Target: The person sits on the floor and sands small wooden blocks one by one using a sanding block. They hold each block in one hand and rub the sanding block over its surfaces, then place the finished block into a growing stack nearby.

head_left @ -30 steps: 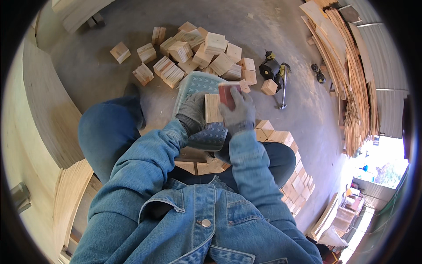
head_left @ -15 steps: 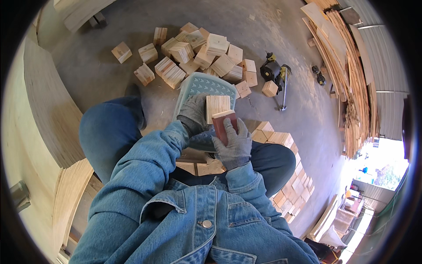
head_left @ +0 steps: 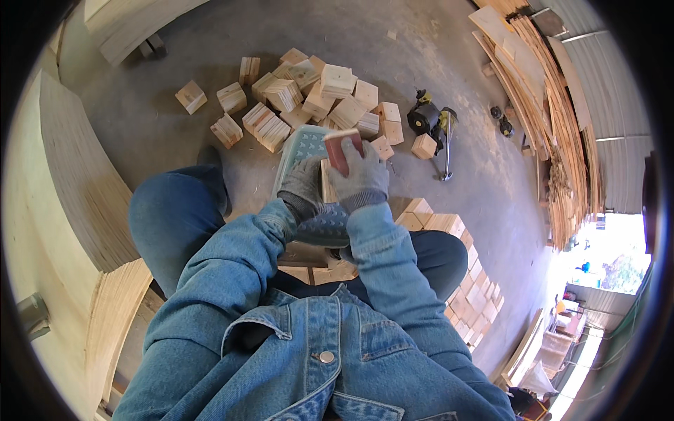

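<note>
My left hand [head_left: 300, 184], in a grey knit glove, grips a pale wooden block [head_left: 328, 184] by its left side. Most of that block is hidden behind my hands. My right hand [head_left: 362, 174], gloved alike, is closed on a sanding block [head_left: 342, 147] faced with reddish-brown abrasive. The sanding block is at the far end of the wooden block; whether they touch is hard to tell. Both hands are over a pale teal plastic piece [head_left: 293, 158] with a patterned surface, perhaps a stool or crate, between my knees.
Loose wooden blocks [head_left: 281, 98] lie heaped on the concrete floor ahead. Right of them are black-and-yellow power tools [head_left: 430, 119]. Stacked blocks [head_left: 472, 298] stand beside my right knee. Long boards [head_left: 554, 126] lean at the far right; large wooden panels [head_left: 77, 161] rise on the left.
My right hand has pushed the sanding block forward and slightly left along the wooden block. My left hand keeps its hold. The whole view has shifted a little.
</note>
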The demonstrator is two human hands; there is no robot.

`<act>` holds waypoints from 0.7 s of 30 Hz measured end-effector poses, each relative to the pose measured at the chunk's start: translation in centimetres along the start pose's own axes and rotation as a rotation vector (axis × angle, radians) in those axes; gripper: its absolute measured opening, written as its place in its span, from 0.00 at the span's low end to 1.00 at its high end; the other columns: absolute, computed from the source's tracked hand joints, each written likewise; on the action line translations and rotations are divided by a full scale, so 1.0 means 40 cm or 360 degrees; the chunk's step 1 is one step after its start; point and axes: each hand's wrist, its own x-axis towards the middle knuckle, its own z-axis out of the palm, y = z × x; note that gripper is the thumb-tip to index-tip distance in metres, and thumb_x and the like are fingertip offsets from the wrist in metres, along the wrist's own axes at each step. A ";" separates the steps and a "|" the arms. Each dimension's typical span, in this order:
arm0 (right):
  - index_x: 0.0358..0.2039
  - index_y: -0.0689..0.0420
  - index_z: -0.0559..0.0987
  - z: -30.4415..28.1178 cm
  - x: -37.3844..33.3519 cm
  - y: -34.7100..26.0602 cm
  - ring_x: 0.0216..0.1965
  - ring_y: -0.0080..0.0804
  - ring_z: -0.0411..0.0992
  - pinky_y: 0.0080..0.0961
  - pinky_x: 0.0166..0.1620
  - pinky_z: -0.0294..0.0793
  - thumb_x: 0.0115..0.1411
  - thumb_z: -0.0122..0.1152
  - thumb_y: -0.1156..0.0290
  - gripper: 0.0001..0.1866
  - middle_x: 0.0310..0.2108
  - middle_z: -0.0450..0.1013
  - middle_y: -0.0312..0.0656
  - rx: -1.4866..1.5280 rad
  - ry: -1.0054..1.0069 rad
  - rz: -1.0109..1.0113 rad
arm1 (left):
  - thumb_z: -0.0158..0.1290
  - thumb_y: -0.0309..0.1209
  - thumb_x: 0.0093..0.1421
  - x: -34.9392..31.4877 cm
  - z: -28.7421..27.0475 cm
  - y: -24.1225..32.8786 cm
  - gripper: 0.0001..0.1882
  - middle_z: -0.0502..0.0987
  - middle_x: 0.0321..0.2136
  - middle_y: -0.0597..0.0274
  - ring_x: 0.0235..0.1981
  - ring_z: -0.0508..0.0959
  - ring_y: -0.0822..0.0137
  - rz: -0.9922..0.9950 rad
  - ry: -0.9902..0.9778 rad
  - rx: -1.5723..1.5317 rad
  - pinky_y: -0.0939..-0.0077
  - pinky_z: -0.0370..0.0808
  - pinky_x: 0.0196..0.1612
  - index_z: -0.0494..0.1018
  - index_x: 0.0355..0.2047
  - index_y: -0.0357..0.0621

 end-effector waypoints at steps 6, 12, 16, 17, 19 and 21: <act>0.68 0.47 0.77 -0.022 -0.244 0.010 0.63 0.63 0.69 0.55 0.64 0.71 0.53 0.78 0.54 0.41 0.67 0.66 0.56 0.0015 -0.0113 -0.0150 | 0.71 0.48 0.53 -0.018 -0.018 0.028 0.42 0.74 0.59 0.46 0.63 0.72 0.44 -0.0071 0.0059 -0.0002 0.52 0.65 0.71 0.68 0.64 0.51; 0.67 0.46 0.77 -0.026 -0.234 0.013 0.62 0.64 0.70 0.57 0.63 0.72 0.54 0.78 0.56 0.39 0.67 0.66 0.57 0.0002 -0.0074 -0.0216 | 0.71 0.49 0.52 -0.022 -0.007 0.028 0.44 0.72 0.60 0.45 0.63 0.71 0.43 -0.0035 0.0030 -0.0114 0.51 0.64 0.71 0.66 0.66 0.48; 0.66 0.46 0.78 -0.008 -0.044 -0.024 0.62 0.61 0.71 0.53 0.63 0.72 0.56 0.75 0.51 0.36 0.67 0.68 0.56 0.0001 -0.0019 -0.0108 | 0.71 0.49 0.51 -0.005 0.058 -0.060 0.46 0.72 0.60 0.47 0.64 0.71 0.44 -0.0048 0.0037 -0.0262 0.52 0.64 0.72 0.65 0.66 0.49; 0.66 0.46 0.78 -0.004 -0.002 -0.027 0.62 0.61 0.72 0.53 0.63 0.72 0.57 0.75 0.51 0.36 0.67 0.68 0.56 -0.0001 -0.0025 -0.0082 | 0.72 0.49 0.51 0.002 0.059 -0.068 0.46 0.72 0.60 0.47 0.64 0.71 0.44 -0.0048 0.0040 -0.0292 0.52 0.64 0.72 0.65 0.66 0.50; 0.66 0.46 0.78 0.013 0.050 -0.021 0.62 0.60 0.72 0.52 0.63 0.73 0.58 0.74 0.49 0.36 0.67 0.68 0.55 -0.0014 -0.0045 -0.0030 | 0.72 0.49 0.51 0.009 0.054 -0.067 0.46 0.71 0.60 0.48 0.64 0.71 0.44 -0.0051 0.0027 -0.0238 0.52 0.65 0.72 0.64 0.66 0.50; 0.66 0.46 0.78 0.025 0.037 -0.014 0.62 0.60 0.72 0.53 0.63 0.73 0.58 0.73 0.48 0.36 0.67 0.68 0.55 -0.0042 0.0036 -0.0073 | 0.72 0.48 0.51 0.008 0.040 -0.049 0.45 0.72 0.60 0.48 0.63 0.72 0.44 -0.0057 -0.0006 -0.0073 0.52 0.65 0.71 0.65 0.66 0.51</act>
